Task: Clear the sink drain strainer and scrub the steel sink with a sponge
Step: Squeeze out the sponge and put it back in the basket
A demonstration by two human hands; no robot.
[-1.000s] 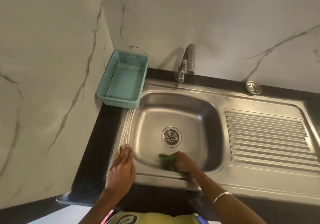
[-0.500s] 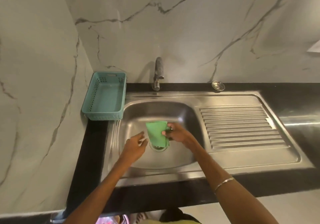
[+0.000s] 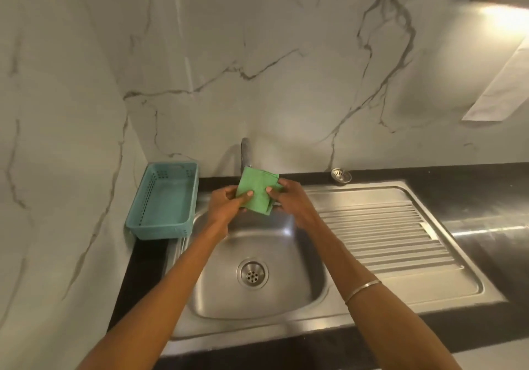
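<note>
A thin green scrub sponge (image 3: 257,187) is held up over the back of the steel sink (image 3: 286,283), just below the tap (image 3: 245,152). My left hand (image 3: 229,199) pinches its left edge with the thumb on top. My right hand (image 3: 289,197) pinches its right edge. The drain (image 3: 252,273) in the basin floor is uncovered and shows its holes. The round metal strainer (image 3: 340,175) lies on the black counter behind the drainboard.
A teal plastic basket (image 3: 163,200) stands on the counter left of the sink, against the marble wall. The ribbed drainboard (image 3: 380,238) stretches to the right. Black counter (image 3: 486,197) continues right and along the front edge.
Both hands have lifted the sponge from the basin floor up to the tap. My left hand, bare half a second ago, now pinches the sponge too. The view has tilted upward.
</note>
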